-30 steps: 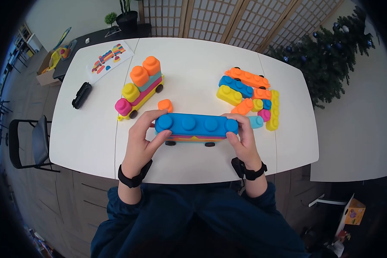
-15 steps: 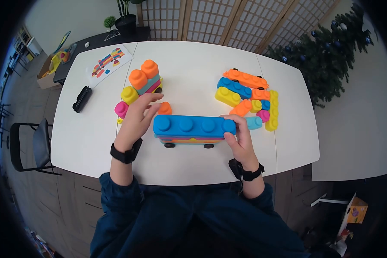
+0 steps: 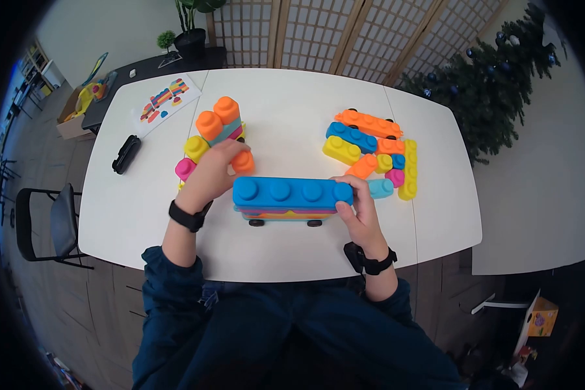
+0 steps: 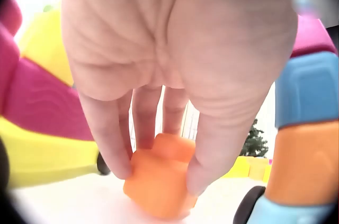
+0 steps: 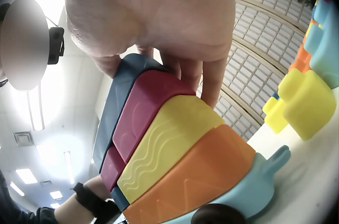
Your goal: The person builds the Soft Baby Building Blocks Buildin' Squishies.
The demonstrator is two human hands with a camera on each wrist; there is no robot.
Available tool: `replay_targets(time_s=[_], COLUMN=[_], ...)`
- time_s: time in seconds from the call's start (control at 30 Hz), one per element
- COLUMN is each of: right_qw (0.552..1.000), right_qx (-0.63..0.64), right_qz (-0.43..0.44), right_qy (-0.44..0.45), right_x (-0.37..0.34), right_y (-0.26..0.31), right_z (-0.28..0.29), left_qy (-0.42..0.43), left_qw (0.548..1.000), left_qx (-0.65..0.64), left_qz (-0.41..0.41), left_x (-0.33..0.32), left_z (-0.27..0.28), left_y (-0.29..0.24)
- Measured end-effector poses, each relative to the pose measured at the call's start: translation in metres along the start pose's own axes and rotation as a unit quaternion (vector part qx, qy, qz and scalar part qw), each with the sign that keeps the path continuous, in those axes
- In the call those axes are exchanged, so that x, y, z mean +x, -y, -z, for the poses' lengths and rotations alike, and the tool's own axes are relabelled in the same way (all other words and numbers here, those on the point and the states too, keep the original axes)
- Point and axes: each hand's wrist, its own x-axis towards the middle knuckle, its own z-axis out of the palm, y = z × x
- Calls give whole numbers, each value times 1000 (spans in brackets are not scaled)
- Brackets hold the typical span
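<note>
My left hand [image 3: 209,174] pinches a small orange block [image 4: 159,187] between thumb and fingers, low over the white table. At the right end of a long blue block [image 3: 296,190], my right hand [image 3: 363,218] grips with thumb in front and fingers behind. That blue block tops a layered wheeled car. Below it, the right wrist view shows magenta, a yellow layer [image 5: 169,134], an orange layer [image 5: 196,176] and a light-blue wheeled base [image 5: 259,181]. Just beyond my left hand stands a second block car [image 3: 225,130], with yellow, magenta and orange blocks on it, partly hidden by the hand.
To the right lie loose blocks, among them a yellow block [image 3: 342,151], a long yellow block [image 3: 408,170] and a light-blue block [image 3: 381,188], with an orange wheeled base [image 3: 369,123] behind. A picture sheet [image 3: 166,103] and a black case [image 3: 127,155] are at the left.
My left hand has let go of the blue block's left end, moved left and away, then come down on the small orange block. The right hand keeps its grip on the layered car.
</note>
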Motion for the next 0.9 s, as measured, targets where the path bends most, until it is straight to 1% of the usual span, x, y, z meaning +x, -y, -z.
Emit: replay_targets(time_s=[0.03,0.1,0.13,0.2,0.23,0.27,0.33,0.37,0.4,0.47,0.57,0.7,0.77,0.8,0.87,0.9], right_qw=[1000,1000,1000,1000,1000,1000,1000,1000,1000,1000,1000,1000,1000,1000,1000,999], right_qx=[0,-3,-3,-6,-5,-6,-6,-6,-6,-7,-10,-5,-5,-4,-20,-35], right_qz=[0,-2,-2,-1,0,-1,-2,-2,-3,-2,1,5,2,-2,-17,-31], right_qy=[0,-13,-13,-14,-12,-13,-13,-15,-17,-19,-20,-17,-17,-16,-4,7], right_x=[0,-2,-2,-1,-1,-1,-1,-1,-1,-1,-1,0,0,-1,-2,0], right_y=[-1,-5,-5,-4,-4,-5,-6,-6,-6,-5,-6,-6,-7,-7,2,8], right_z=[0,0,-1,-1,-1,-1,-1,-1,-1,-2,-2,-2,-1,-1,4,6], left_qy=[0,-72,-72,-65,-42,-44,16,14,14,24,30,22,43,44,7,7], left_qw=[1000,993,993,984,986,986,991,991,991,992,995,995,995,994,989,990], left_qx=[0,-93,-93,-167,-157,-156,-105,-105,-105,-123,-86,-70,-44,-44,-137,-136], left_qz=[0,25,25,-13,-26,-25,-77,-84,-84,-34,-50,-72,-84,-85,-45,-46], left_x=[0,-6,-10,-19,-21,-21,-21,-21,-21,-21,-20,-20,-22,-24,-31,-39], left_z=[14,46,56,71,76,77,76,72,71,69,67,62,62,60,53,49], left_y=[-14,-45,-54,-68,-76,-81,-89,-86,-87,-88,-89,-85,-79,-80,-84,-82])
